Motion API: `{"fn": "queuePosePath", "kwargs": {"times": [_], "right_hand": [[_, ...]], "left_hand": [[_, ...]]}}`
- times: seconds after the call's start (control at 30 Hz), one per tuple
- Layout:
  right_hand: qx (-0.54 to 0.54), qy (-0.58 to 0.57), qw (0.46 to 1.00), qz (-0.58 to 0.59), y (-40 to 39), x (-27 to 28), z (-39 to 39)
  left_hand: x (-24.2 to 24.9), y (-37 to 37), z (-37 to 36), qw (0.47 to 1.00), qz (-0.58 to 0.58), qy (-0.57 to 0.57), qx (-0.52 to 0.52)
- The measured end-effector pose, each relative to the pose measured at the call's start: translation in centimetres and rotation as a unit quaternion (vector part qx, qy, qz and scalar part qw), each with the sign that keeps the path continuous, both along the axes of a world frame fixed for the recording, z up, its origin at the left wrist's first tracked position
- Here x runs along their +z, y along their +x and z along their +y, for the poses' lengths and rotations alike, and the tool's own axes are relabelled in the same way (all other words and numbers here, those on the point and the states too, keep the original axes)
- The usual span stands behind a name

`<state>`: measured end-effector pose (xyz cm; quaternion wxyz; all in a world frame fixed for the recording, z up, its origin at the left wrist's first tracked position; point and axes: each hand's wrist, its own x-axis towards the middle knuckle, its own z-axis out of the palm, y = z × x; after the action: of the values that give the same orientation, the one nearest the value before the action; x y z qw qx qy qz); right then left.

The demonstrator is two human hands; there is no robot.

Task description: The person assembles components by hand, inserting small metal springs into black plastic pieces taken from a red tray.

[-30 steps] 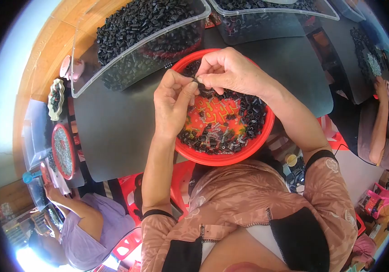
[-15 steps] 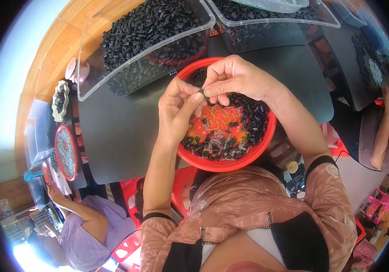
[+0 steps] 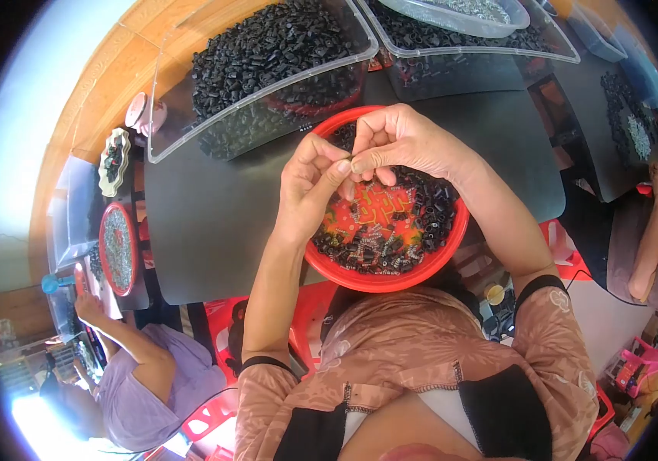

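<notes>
A round red tray (image 3: 390, 281) with small black parts and metal springs lies below my hands. My left hand (image 3: 312, 180) pinches at the tray's upper left part, thumb and forefinger pressed together. Its fingertips meet those of my right hand (image 3: 394, 146), which comes in from the right, also in a pinch. A tiny dark piece seems to sit between the fingertips, too small to name. Black parts (image 3: 435, 207) are heaped along the tray's right side, and springs (image 3: 371, 244) lie nearer its front.
Clear bins of black parts (image 3: 267, 54) stand behind the tray on the dark table (image 3: 206, 223). At left are a red-rimmed tray of springs (image 3: 118, 250), a scalloped dish (image 3: 114, 163) and a person in purple (image 3: 162, 376). Another person's arm (image 3: 651, 238) is at right.
The whole view has shifted slightly, with the bins and tray a little further right. My hands stay together at the fingertips. The left co-worker's arm has moved a little.
</notes>
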<state>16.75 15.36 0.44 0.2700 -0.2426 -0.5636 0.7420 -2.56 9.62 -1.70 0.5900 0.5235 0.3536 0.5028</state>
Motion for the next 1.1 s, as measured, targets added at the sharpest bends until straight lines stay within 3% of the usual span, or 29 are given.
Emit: {"fn": "queuePosePath", "kwargs": {"times": [0.13, 0.17, 0.23, 0.3, 0.37, 0.47, 0.5, 0.6, 0.7, 0.8, 0.9, 1.03, 1.1], "right_hand": [[-0.046, 0.004, 0.999, 0.007, 0.3, -0.6, 0.4], [-0.063, 0.005, 0.998, 0.006, 0.4, -0.7, 0.4], [-0.087, 0.020, 0.996, 0.006, 0.5, -0.5, 0.5], [-0.107, 0.040, 0.993, -0.003, 0.6, -0.4, 0.7], [-0.119, 0.049, 0.992, 0.004, 0.6, -0.5, 0.7], [-0.129, 0.049, 0.990, 0.006, 0.6, -0.6, 0.8], [-0.131, 0.046, 0.990, 0.006, 0.6, -0.6, 0.8], [-0.130, 0.032, 0.991, 0.010, 0.6, -0.8, 0.8], [-0.134, 0.035, 0.990, 0.024, 0.8, -0.5, 0.6], [-0.130, 0.037, 0.990, 0.027, 0.9, -0.4, 0.5], [-0.129, 0.048, 0.990, 0.028, 0.7, -0.7, 0.6], [-0.148, 0.055, 0.987, 0.034, 0.8, -0.8, 0.7], [-0.157, 0.065, 0.985, 0.033, 0.9, -0.8, 0.8]], "left_hand": [[0.9, 0.1, -0.2, 0.998, 0.007, -0.013, 0.060], [1.0, 0.1, -0.4, 0.995, 0.008, 0.037, 0.087], [3.5, 0.3, -1.7, 0.964, 0.048, 0.108, 0.237], [6.8, 0.8, -3.2, 0.863, 0.118, 0.228, 0.435], [9.0, -1.1, -3.8, 0.750, 0.087, 0.443, 0.484], [13.4, -1.3, -1.7, 0.615, 0.009, 0.559, 0.556], [13.1, -1.4, -0.3, 0.636, 0.108, 0.525, 0.555], [13.7, -0.3, 3.4, 0.797, 0.257, 0.309, 0.451], [10.6, -1.3, 4.2, 0.827, 0.235, 0.280, 0.428], [7.2, -2.3, 3.7, 0.825, 0.287, 0.287, 0.394], [4.4, -2.1, 3.4, 0.841, 0.256, 0.271, 0.392], [3.5, -1.3, 2.5, 0.739, 0.331, 0.372, 0.453], [2.9, -1.8, 2.2, 0.761, 0.349, 0.359, 0.412]]}}
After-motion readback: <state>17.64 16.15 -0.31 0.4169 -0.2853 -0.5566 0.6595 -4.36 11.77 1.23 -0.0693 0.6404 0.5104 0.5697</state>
